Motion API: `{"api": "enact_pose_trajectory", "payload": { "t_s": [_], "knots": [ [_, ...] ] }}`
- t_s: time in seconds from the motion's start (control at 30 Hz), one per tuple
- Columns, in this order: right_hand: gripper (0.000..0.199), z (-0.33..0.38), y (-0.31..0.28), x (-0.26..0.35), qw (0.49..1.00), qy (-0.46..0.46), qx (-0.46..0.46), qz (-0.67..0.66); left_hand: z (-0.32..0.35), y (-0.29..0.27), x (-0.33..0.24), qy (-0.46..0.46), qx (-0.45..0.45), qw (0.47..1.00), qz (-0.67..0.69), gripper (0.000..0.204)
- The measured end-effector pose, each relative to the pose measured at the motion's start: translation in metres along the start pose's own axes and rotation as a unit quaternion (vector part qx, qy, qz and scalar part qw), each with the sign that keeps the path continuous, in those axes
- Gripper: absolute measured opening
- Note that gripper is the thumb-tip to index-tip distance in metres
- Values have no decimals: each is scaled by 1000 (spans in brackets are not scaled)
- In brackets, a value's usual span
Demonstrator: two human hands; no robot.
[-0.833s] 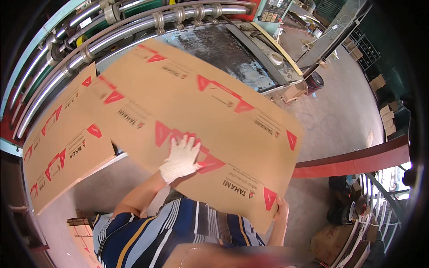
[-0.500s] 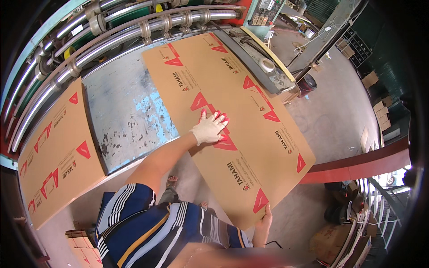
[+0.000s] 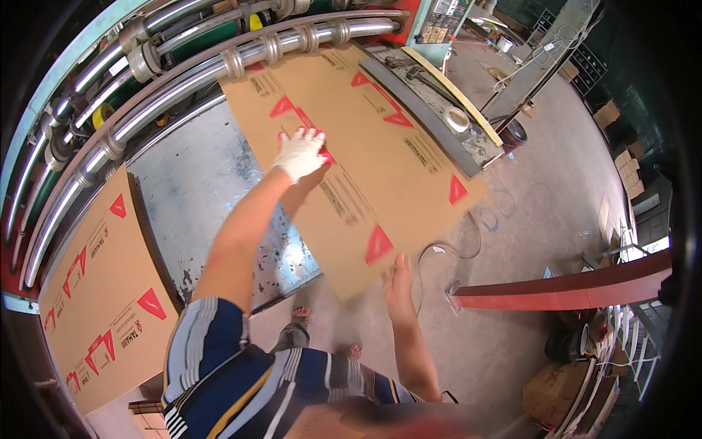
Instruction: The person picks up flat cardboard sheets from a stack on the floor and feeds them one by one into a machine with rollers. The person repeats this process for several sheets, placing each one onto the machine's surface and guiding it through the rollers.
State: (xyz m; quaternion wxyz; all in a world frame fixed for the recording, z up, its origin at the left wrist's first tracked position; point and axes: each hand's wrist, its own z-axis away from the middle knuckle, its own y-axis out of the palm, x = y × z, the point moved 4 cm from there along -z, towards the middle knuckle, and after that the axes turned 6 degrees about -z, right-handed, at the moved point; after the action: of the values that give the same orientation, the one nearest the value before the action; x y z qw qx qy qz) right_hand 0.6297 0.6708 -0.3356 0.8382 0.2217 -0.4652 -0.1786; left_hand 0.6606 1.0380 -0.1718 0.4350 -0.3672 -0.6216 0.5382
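Two hands worked one large cardboard sheet, brown with red triangles printed on it, which lay slanted across the grey metal desk of the machine, running from about eleven o'clock down toward five o'clock. The left hand, in a white glove, lay flat and spread open on top of the sheet near its upper half, palm down, pressing on it and gripping nothing. The right hand, bare, was at the sheet's near corner at about six o'clock; its fingers pointed up at the edge, but motion blur hid whether they closed on the board, so I cannot tell.

The far end of the sheet reached the shiny steel rollers that curved across the top from nine to twelve o'clock. At the sheet's three o'clock side stood a long grey guide bar with a pale strip along it. A stack of like printed sheets lay well apart at eight o'clock. A red beam crossed the concrete floor at four o'clock. The person's bare feet showed below the desk edge.
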Motion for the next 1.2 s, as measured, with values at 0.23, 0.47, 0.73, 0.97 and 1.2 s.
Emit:
{"api": "enact_pose_trajectory", "payload": {
  "t_s": [0.23, 0.47, 0.73, 0.97, 1.2],
  "knots": [
    [36, 32, 43, 15, 963, -150, 84, 206, 317, -40, 256, -458, -20, 883, -103, 74],
    [36, 145, 146, -112, 801, 382, 443, 123, 511, -1, 230, -556, 163, 813, -58, 73],
    [29, 72, 28, -15, 880, 294, 331, 171, 341, -8, -68, -110, 79, 974, 182, 70],
    [33, 135, -304, 151, 984, 105, 21, 145, 317, -12, -177, 23, 11, 991, 130, 76],
    [44, 255, -350, 108, 991, 52, -121, 30, 242, 13, -215, 105, 46, 990, 82, 80]
  ]
}}
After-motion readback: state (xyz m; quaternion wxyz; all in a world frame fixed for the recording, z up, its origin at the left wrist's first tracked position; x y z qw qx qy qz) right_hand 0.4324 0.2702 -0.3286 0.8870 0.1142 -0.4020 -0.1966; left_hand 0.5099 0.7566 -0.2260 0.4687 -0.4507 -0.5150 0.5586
